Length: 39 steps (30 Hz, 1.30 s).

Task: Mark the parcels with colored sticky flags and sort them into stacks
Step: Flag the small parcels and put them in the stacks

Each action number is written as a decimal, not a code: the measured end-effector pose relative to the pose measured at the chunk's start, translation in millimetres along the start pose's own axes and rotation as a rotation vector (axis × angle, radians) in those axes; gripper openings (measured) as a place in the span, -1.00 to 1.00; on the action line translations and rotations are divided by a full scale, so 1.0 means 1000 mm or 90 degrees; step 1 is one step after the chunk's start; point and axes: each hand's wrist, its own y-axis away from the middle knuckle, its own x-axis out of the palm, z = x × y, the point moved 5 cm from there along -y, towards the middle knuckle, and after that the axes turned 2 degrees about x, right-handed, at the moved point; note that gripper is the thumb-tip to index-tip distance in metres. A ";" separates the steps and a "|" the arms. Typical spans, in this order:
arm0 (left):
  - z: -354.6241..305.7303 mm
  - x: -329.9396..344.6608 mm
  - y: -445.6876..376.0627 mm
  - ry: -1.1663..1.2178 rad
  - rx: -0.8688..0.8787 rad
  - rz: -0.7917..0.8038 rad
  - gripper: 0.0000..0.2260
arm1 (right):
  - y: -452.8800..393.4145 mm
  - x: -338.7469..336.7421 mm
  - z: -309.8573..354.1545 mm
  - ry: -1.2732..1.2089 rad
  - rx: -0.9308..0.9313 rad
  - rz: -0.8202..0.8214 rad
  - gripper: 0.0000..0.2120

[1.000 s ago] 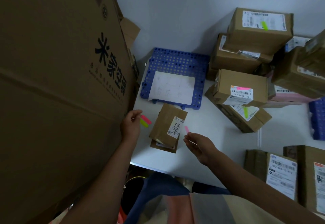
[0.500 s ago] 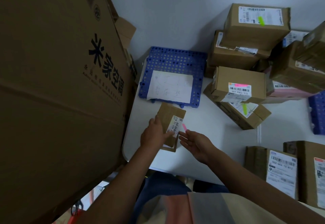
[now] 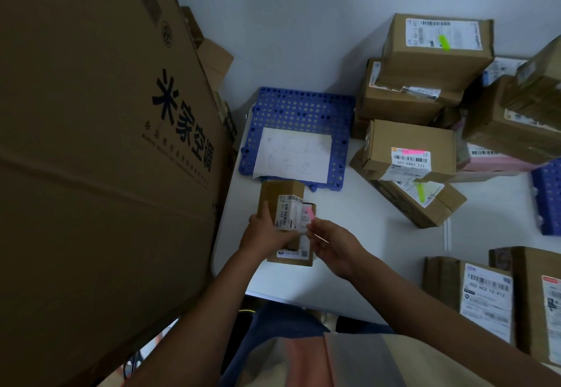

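A small brown parcel (image 3: 280,197) with a white barcode label lies on top of another small parcel (image 3: 293,257) near the table's front left. My left hand (image 3: 264,236) grips the upper parcel at its near left side. My right hand (image 3: 332,245) pinches a pink sticky flag (image 3: 310,213) at the right edge of that parcel's label. Whether the flag touches the label is unclear.
A huge printed carton (image 3: 100,159) fills the left. A blue perforated tray (image 3: 303,107) with a paper sheet lies behind the parcel. Flagged parcels (image 3: 409,150) are stacked at the back right, unflagged ones (image 3: 482,292) at the front right. White table (image 3: 349,219).
My left hand came from beside the carton, where it held flags, to grip the small parcel. My right hand brought the pink flag closer to the label.
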 end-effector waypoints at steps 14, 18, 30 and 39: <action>-0.003 0.002 -0.001 0.062 -0.007 0.032 0.03 | -0.017 0.006 -0.002 0.126 0.041 -0.060 -0.81; -0.004 -0.002 -0.002 0.095 -0.006 0.024 0.01 | -0.021 0.007 0.004 0.192 0.009 -0.068 -0.70; -0.027 -0.004 0.003 0.225 0.050 0.092 -0.15 | -0.017 0.010 0.022 0.266 -0.042 -0.057 -0.44; -0.023 0.006 0.010 -0.022 0.000 -0.006 -0.04 | 0.003 -0.028 0.017 0.183 -0.008 -0.121 -0.91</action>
